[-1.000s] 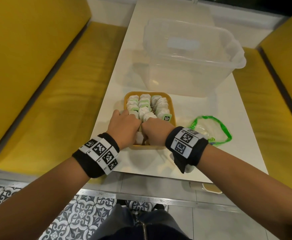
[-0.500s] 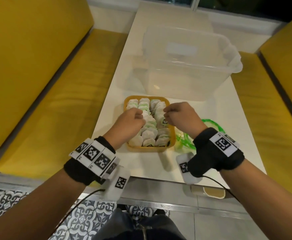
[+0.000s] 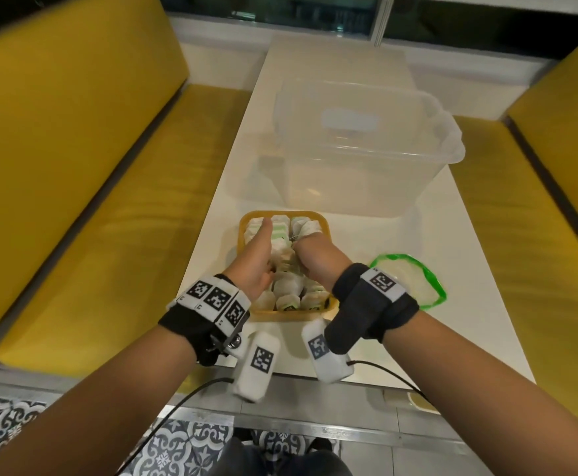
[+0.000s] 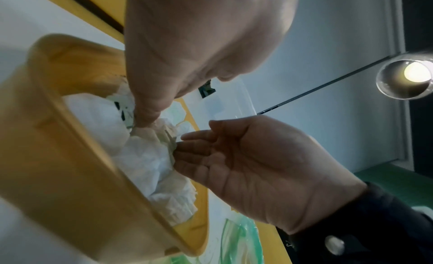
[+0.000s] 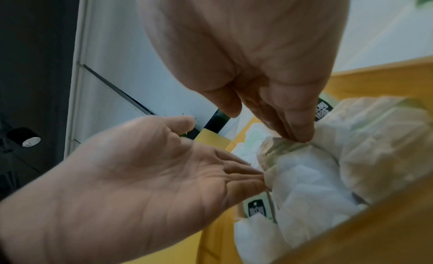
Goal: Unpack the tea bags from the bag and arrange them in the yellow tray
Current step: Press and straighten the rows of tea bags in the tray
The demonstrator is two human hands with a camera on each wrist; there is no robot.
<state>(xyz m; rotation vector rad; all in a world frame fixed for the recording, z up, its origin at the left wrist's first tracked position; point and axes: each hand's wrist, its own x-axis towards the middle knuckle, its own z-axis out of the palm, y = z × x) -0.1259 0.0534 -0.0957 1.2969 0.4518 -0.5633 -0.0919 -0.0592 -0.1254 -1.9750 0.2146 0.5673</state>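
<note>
As both hands work over the tray: scene at a white table (image 3: pixel 428 249) btwn yellow benches.
Left hand (image 3: pixel 255 261): flat, fingers straight & together, tips pressing the left side of the tea bags (image 3: pixel 286 286); grasping nothing.
Right hand (image 3: pixel 316 254): flat too, fingers straight, tips on the bags' right side, palm facing the left hand; nothing held.
Tea bags: packed in rows inside the yellow tray (image 3: pixel 282 316), white w/ green tags.
Bag (image 3: pixel 414 280): green-rimmed, lying on table just right of tray.
Clear tub (image 3: pixel 363 149): behind tray.
</note>
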